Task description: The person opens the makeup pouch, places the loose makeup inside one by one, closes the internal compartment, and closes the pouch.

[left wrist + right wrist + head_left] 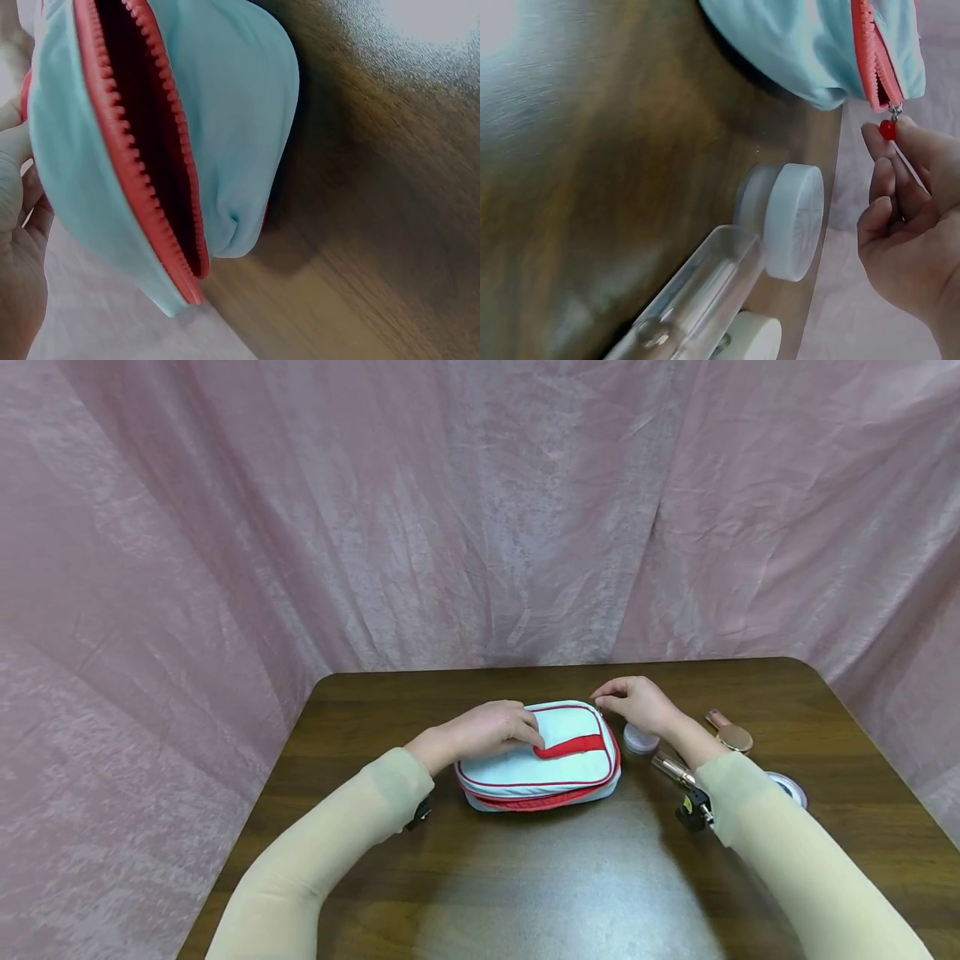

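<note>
A white zip pouch with red trim [495, 775] lies on the wooden table. My left hand [491, 729] is over its lid and grips the left end of the red carry strap [576, 746]. In the left wrist view the red zipper [120, 124] gapes along the pouch's near side, its inside dark. At the pouch's far right corner, my right hand [639, 703] pinches the zipper pull with a red bead [887, 130] between thumb and forefinger. The right wrist view shows the zipper teeth parted close to that pull.
Right of the pouch stands a small round jar with a white lid [641, 740]. A clear-capped tube [671, 768] lies near it. Farther right are a gold round-topped item [735, 739] and a round white-rimmed one [791, 788], partly behind the right sleeve. A pink curtain [480, 527] hangs behind the table.
</note>
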Motion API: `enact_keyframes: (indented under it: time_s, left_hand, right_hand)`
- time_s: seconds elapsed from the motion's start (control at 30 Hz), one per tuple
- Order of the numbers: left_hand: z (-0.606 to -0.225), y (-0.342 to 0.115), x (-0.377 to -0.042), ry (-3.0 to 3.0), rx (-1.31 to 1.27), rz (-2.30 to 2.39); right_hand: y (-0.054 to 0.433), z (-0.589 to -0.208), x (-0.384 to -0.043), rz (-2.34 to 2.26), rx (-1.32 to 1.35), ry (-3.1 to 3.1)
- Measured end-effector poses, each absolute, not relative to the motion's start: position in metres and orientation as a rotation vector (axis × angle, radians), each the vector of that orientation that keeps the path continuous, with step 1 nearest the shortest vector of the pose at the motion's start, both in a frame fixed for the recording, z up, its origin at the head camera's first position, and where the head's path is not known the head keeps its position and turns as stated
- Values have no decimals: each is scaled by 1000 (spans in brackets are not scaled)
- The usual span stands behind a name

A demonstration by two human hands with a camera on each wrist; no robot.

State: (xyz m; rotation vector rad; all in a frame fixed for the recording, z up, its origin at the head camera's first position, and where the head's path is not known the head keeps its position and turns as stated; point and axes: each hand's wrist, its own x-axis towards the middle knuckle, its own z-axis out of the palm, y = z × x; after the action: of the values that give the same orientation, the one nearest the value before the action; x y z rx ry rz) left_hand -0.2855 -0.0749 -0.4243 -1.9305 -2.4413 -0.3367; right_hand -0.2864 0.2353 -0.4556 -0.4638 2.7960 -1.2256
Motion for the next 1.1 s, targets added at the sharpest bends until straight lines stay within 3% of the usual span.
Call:
enact_keyframes:
  time_s: [0.6, 1.1]
  left_hand:
    - [-425, -64, -285, -2441, -1940, -345]
    - [-419, -75, -288, -2704, -1622, -478]
  right_hand:
    - [209, -438, -314, -1138, -377, 2573]
    - [229, -438, -307, -1163, -352, 2538]
